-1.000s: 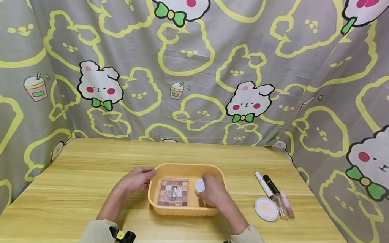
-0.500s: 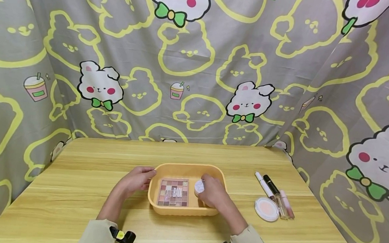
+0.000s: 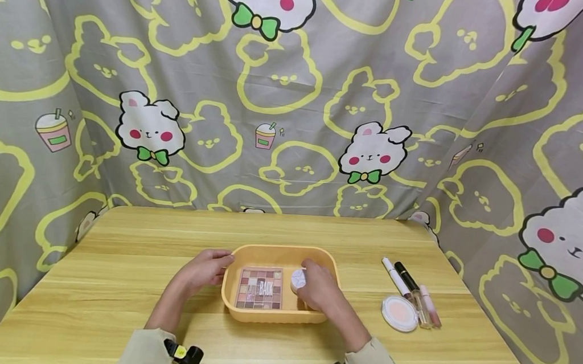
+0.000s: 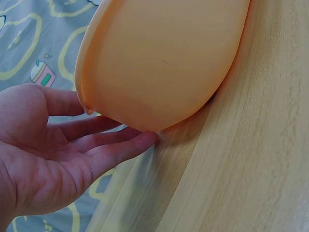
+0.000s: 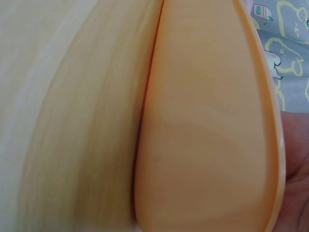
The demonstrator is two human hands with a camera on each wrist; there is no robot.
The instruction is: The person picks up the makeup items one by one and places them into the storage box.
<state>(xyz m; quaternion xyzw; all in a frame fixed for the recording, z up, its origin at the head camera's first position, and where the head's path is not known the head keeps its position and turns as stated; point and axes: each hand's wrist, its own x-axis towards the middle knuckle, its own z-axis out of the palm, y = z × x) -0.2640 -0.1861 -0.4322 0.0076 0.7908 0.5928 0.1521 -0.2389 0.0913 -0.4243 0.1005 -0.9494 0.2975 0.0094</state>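
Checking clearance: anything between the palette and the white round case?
Nothing: in the head view, only bare floor of the orange tray shows between the palette and the white round case.

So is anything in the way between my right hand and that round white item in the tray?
Nothing visible. In the head view, your right hand is inside the tray and appears to grip the round white item directly. The palette lies apart to the left, not between them.

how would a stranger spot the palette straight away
On the wooden table, find the orange tray. The palette lies in its left half in the head view. Unlike the round white item beside it, it is a squarish grid of brown-pink shades lettered BACK.
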